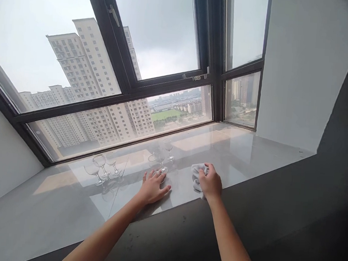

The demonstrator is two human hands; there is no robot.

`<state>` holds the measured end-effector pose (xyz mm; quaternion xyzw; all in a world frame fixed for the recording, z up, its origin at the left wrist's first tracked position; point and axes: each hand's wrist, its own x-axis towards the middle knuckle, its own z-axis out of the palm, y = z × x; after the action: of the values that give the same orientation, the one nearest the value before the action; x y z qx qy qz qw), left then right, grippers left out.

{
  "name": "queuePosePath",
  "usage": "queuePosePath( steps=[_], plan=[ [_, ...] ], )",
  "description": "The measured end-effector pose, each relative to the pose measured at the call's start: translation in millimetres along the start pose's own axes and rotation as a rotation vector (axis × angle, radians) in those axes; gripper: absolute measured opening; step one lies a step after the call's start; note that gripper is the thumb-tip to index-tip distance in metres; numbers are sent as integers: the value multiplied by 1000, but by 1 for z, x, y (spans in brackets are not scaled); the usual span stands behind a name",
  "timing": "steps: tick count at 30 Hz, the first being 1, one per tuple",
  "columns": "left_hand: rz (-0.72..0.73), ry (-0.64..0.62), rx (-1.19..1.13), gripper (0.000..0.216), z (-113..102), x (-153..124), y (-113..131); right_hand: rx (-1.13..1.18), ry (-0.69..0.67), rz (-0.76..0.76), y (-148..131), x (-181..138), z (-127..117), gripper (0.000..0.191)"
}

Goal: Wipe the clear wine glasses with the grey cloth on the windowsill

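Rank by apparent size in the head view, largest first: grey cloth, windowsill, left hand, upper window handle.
1. Windowsill
2. Left hand
3. Grey cloth, partly covered
4. Upper window handle

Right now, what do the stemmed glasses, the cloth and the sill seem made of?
Stemmed glasses: likely clear, smooth glass, being see-through with bright glints. Cloth: probably matte fabric, bunched in folds. Sill: glossy, perhaps tile or stone, with reflections and a seam.
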<state>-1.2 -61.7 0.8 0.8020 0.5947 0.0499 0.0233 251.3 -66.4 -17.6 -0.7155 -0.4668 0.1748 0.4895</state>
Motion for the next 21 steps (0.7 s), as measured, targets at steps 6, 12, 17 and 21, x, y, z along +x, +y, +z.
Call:
queuePosePath(
  steps=[6, 12, 17, 21],
  plan=[
    [-47, 35, 12, 70, -2, -24, -23, -13, -3, 1, 0, 0, 0, 36],
    [-167, 79, 75, 71, -2, -39, -45, -21, -7, 8, -1, 0, -1, 36],
    [-292, 95, 137, 73, 0, -45, -67, -14, -4, 3, 0, 0, 0, 35],
    [-404, 100, 175, 77, 1, -51, -79, -21, 0, -1, 2, 1, 1, 36]
  ],
)
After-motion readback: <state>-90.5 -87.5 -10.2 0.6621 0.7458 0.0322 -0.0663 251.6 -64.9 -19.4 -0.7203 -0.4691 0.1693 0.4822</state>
